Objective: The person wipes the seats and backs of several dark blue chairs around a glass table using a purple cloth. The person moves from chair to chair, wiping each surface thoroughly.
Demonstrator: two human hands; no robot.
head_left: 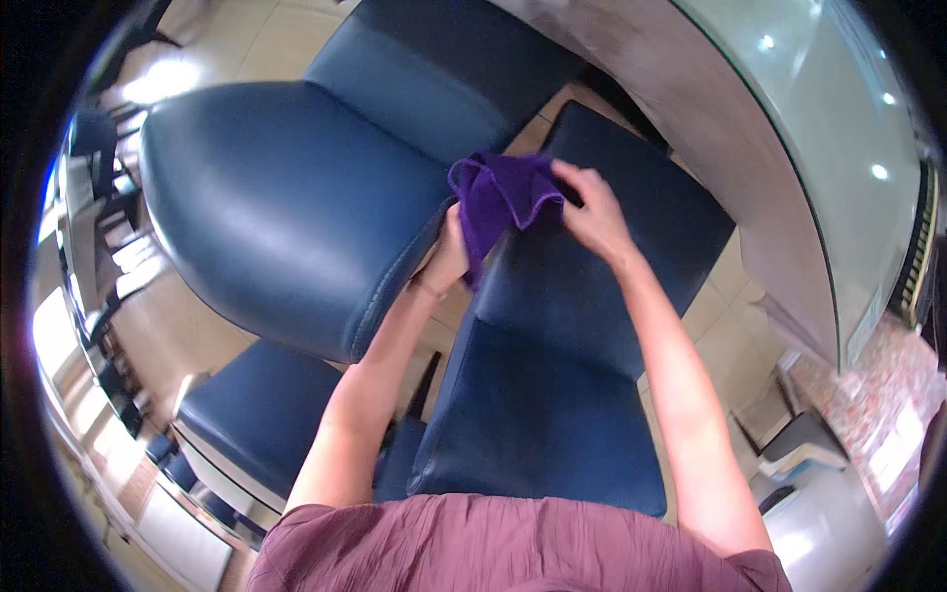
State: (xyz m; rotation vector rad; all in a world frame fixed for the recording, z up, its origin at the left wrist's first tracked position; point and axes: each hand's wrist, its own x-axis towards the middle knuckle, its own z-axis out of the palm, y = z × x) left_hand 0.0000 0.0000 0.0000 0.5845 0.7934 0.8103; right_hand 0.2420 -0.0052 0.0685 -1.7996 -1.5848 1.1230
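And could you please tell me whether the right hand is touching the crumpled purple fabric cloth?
Touching: the head view shows the right hand with its fingertips meeting the right edge of the crumpled purple fabric cloth, no gap between.

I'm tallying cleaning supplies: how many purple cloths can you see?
1: the cloth is between the left hand and right hand, among the blue chairs. Others could be hidden behind the chairs.

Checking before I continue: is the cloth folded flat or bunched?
Bunched: the cloth hangs in loose, uneven folds between the left hand and right hand.
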